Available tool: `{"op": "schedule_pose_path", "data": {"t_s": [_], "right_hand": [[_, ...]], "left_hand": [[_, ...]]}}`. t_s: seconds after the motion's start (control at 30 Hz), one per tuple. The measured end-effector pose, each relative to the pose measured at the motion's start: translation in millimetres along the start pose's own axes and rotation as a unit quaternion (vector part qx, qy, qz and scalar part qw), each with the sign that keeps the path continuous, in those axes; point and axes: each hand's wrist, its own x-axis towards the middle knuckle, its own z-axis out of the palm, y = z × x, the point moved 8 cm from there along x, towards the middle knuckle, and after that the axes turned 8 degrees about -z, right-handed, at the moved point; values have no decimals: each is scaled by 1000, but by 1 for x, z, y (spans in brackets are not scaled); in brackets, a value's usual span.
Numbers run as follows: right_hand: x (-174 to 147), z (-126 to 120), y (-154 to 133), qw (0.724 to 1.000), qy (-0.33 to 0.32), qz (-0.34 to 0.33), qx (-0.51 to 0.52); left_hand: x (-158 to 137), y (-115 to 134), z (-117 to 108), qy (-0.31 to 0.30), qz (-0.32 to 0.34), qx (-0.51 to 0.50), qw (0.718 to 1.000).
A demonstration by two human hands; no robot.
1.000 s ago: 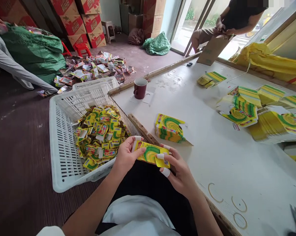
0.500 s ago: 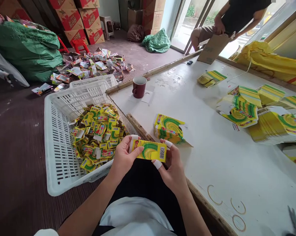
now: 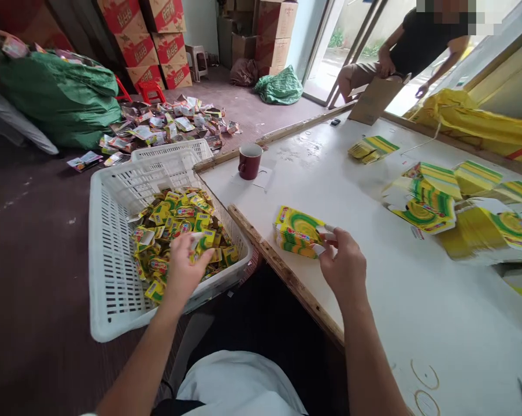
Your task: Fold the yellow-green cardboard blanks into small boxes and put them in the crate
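Note:
My left hand (image 3: 186, 266) hovers over the white plastic basket (image 3: 96, 254), its thumb and fingers apart with nothing held between them. Beneath it, small yellow-green folded boxes (image 3: 185, 212) fill the basket in a loose heap. On the white table, my right hand (image 3: 344, 257) pinches the near right end of a flat yellow-green carton on top of a small stack (image 3: 299, 225). White tape wraps some fingertips of both hands. The right fingers partly hide the carton's end flap.
A maroon mug (image 3: 250, 162) stands by the table's left edge, which has a raised wooden strip (image 3: 278, 271). More carton stacks (image 3: 477, 225) lie at right. A person (image 3: 421, 52) sits beyond a cardboard box (image 3: 376, 101). Loose packets (image 3: 169, 124) cover the floor near a green sack (image 3: 56, 98).
The folded box has left my hands. My left hand has moved left over the basket and opened; my right hand has moved up and right to the carton stack.

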Motion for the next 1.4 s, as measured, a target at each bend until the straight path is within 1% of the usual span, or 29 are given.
{"op": "schedule_pose_path", "data": {"t_s": [0.1, 0.17, 0.23, 0.27, 0.33, 0.37, 0.4, 0.43, 0.47, 0.5, 0.57, 0.6, 0.67, 0.7, 0.73, 0.77, 0.8, 0.83, 0.87, 0.9, 0.93, 0.97, 1.0, 1.07, 1.13, 1.17, 1.23, 1.33, 1.4], "right_hand": [[1, -11, 2, 998, 16, 65, 19], [-2, -24, -4, 992, 48, 107, 56], [-9, -30, -19, 983, 58, 108, 134], [-13, -28, -31, 977, 49, 93, 186], [-28, -15, -55, 956, -8, 68, 286], [-37, -5, -66, 942, -48, 66, 326], [-48, 4, -74, 927, -77, 74, 361], [-58, 14, -79, 910, -102, 93, 391], [-67, 22, -82, 892, -123, 118, 419], [-76, 29, -83, 875, -137, 142, 442], [-87, 37, -85, 845, -157, 175, 480], [-89, 39, -86, 835, -166, 180, 493], [-92, 41, -87, 828, -183, 177, 500], [-93, 42, -87, 832, -188, 173, 493], [-93, 42, -86, 842, -186, 170, 477], [-93, 41, -84, 856, -175, 165, 457], [-93, 40, -83, 871, -158, 158, 437], [-93, 38, -83, 883, -140, 152, 421], [-94, 37, -84, 889, -127, 148, 414], [-97, 37, -87, 887, -123, 149, 419], [-100, 38, -91, 877, -127, 153, 436], [-103, 41, -96, 862, -140, 162, 460], [-107, 44, -102, 843, -156, 173, 485], [-112, 49, -112, 808, -191, 188, 525], [-113, 52, -118, 790, -211, 196, 541], [-111, 53, -118, 786, -213, 199, 545], [-107, 54, -114, 781, -196, 207, 555], [-102, 54, -110, 767, -179, 215, 577], [-100, 54, -112, 763, -178, 206, 586]], "left_hand": [[-20, 14, 30, -105, -39, -87, 990], [-35, 28, 51, -188, -47, -147, 970], [-50, 45, 71, -271, -44, -224, 935], [-57, 55, 80, -311, -43, -271, 910], [-69, 72, 95, -365, -60, -373, 851], [-72, 78, 101, -374, -79, -420, 823], [-74, 80, 105, -368, -100, -455, 805], [-74, 80, 106, -352, -117, -470, 801], [-74, 78, 106, -326, -124, -465, 814], [-73, 75, 103, -298, -115, -441, 839], [-74, 72, 95, -262, -64, -368, 890], [-75, 70, 92, -257, -40, -343, 903], [-80, 68, 91, -261, -20, -333, 906], [-82, 67, 92, -270, -25, -342, 900], [-83, 66, 94, -279, -44, -362, 888], [-85, 66, 97, -294, -70, -389, 870], [-87, 67, 101, -315, -102, -421, 844], [-89, 69, 105, -337, -133, -456, 813], [-90, 72, 108, -353, -162, -492, 779], [-90, 75, 109, -358, -183, -524, 751], [-88, 78, 108, -349, -195, -547, 735], [-84, 78, 106, -326, -202, -567, 729], [-80, 77, 103, -291, -208, -584, 729], [-75, 71, 97, -215, -222, -601, 737], [-76, 62, 95, -160, -238, -593, 753], [-77, 58, 96, -151, -242, -579, 764], [-80, 55, 97, -162, -227, -541, 793], [-81, 59, 95, -199, -164, -467, 846], [-78, 63, 91, -201, -138, -423, 873]]}}
